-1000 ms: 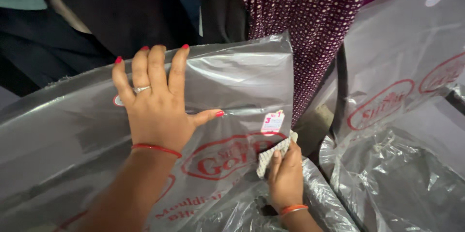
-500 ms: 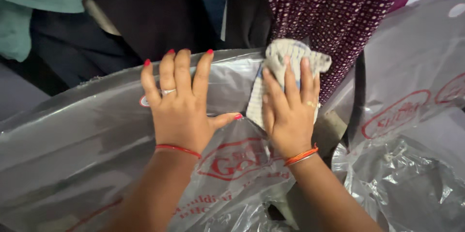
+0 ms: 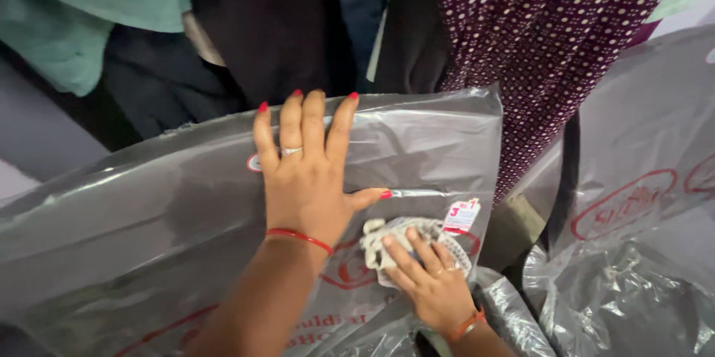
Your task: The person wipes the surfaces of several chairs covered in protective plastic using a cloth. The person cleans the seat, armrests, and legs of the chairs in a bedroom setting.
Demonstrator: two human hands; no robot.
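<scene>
Your left hand lies open and flat on the plastic-wrapped panel; your right hand presses a bunched cloth near its lower right edge, fingers pointing up-left

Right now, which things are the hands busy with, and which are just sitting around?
Busy with:
left hand pressed flat on the plastic-wrapped item
right hand rubbing the cloth on it

Just around:
second wrapped item
dotted purple garment
green garment

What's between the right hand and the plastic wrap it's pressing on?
In the head view, a crumpled pale cloth lies between the right hand and the plastic wrap. The left hand rests flat and bare on the wrap beside it.
</scene>
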